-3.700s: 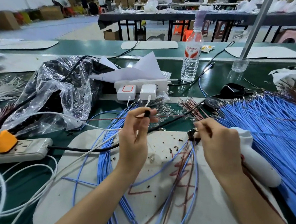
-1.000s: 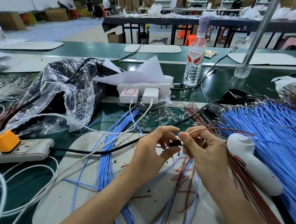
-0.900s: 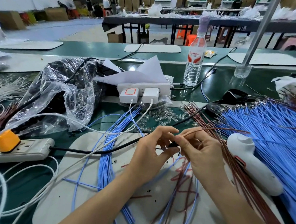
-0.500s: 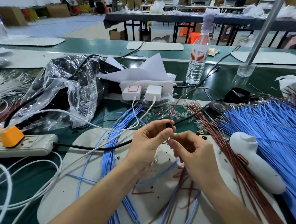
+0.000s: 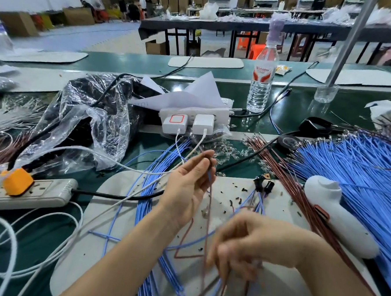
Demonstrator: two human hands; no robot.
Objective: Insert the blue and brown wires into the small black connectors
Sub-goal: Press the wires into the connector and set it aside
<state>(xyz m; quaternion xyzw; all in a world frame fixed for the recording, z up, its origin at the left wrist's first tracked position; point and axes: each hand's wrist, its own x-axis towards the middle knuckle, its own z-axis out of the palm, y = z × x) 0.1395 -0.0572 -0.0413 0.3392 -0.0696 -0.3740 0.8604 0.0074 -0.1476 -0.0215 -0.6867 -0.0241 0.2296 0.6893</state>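
My left hand (image 5: 187,186) is raised above the white mat (image 5: 117,211). Its thumb and forefinger pinch a small black connector (image 5: 210,163). A blue and a brown wire (image 5: 208,217) hang down from that connector. My right hand (image 5: 248,247) is low over the mat and blurred, its fingers closed around the lower lengths of blue and brown wires. Two more black connectors (image 5: 263,186) with wires in them lie on the mat's far side. A fan of loose blue wires (image 5: 353,175) and a row of brown wires (image 5: 289,176) lie to the right.
A white hand-held tool (image 5: 337,216) lies right of the mat. A blue wire bundle (image 5: 156,179) crosses the mat's left side. A power strip with an orange plug (image 5: 27,190), a plastic bag (image 5: 88,123), chargers (image 5: 184,122) and a water bottle (image 5: 261,83) stand around.
My left hand has lifted the connector up and away from me. My right hand has let go of it and slid down the hanging wires towards me.
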